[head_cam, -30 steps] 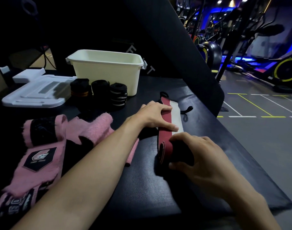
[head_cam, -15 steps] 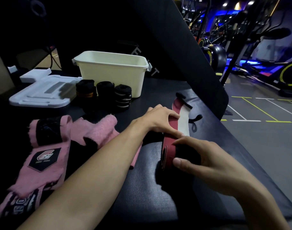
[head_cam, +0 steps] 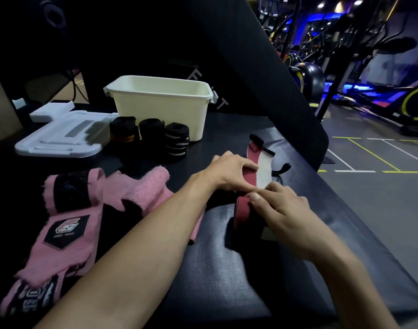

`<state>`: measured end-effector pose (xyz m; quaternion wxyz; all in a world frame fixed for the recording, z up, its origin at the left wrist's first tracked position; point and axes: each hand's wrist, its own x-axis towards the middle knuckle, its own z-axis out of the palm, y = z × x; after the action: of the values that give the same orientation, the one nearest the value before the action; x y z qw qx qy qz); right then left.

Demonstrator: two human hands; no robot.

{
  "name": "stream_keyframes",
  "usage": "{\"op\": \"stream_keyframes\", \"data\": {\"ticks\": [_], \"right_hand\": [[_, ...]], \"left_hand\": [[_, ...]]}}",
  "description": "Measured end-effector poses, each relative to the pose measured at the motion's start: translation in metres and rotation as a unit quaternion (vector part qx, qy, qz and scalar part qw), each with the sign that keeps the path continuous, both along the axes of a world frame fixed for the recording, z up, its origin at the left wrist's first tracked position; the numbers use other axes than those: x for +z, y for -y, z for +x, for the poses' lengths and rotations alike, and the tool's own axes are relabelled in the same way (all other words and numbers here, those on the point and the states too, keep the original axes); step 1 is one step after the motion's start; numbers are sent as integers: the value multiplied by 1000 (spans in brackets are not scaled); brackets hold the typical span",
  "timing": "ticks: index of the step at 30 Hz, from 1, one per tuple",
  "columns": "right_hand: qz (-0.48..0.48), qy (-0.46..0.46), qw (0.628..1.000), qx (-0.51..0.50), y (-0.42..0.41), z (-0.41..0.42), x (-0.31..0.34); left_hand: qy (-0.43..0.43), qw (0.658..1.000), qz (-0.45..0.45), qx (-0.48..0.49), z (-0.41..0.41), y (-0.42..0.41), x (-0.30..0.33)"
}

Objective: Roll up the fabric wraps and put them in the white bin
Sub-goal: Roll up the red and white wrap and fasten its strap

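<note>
A dark red and white fabric wrap point(head_cam: 260, 165) lies on the black padded bench, its near end wound into a roll point(head_cam: 243, 210). My right hand point(head_cam: 283, 210) curls over that roll and grips it. My left hand point(head_cam: 227, 170) presses the flat stretch of the wrap just beyond the roll, thumb and fingers arched over it. The white bin point(head_cam: 160, 103) stands at the back with nothing showing inside it. Three rolled black wraps point(head_cam: 151, 136) stand upright in front of the bin. Unrolled pink wraps point(head_cam: 72, 224) lie spread at the left.
A white bin lid point(head_cam: 60, 136) lies flat at the back left. The bench point(head_cam: 215, 269) drops off to the gym floor on the right. A slanted black pad point(head_cam: 262, 74) rises behind the bin. Exercise machines stand far right.
The roll has advanced away from me along the red and white wrap, so the flat stretch is shorter. Both hands moved forward with it.
</note>
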<state>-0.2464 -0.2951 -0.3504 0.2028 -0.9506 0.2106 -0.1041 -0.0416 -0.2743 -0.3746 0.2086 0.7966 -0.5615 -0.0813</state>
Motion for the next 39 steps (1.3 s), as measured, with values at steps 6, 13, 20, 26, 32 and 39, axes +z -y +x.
{"op": "stream_keyframes", "data": {"ticks": [6,13,20,26,32,39], "right_hand": [[-18,64,997,-27,1,7,-2],[-82,199,974,-72,-2,16,-10],[-121,204,971,-13,-3,0,-14],[-88,120,988,38,10,-19,-19],[-124,110,986,27,14,-13,-30],[-141,68,988,12,18,-10,-18]], "left_hand": [[7,1000,6,-7,0,1,1],[-7,1000,7,-25,5,3,-1],[-16,1000,-19,-10,11,2,-5],[-17,999,-43,2,16,6,-7],[-89,991,-98,27,22,7,-8],[-105,989,-102,11,30,13,-11]]}}
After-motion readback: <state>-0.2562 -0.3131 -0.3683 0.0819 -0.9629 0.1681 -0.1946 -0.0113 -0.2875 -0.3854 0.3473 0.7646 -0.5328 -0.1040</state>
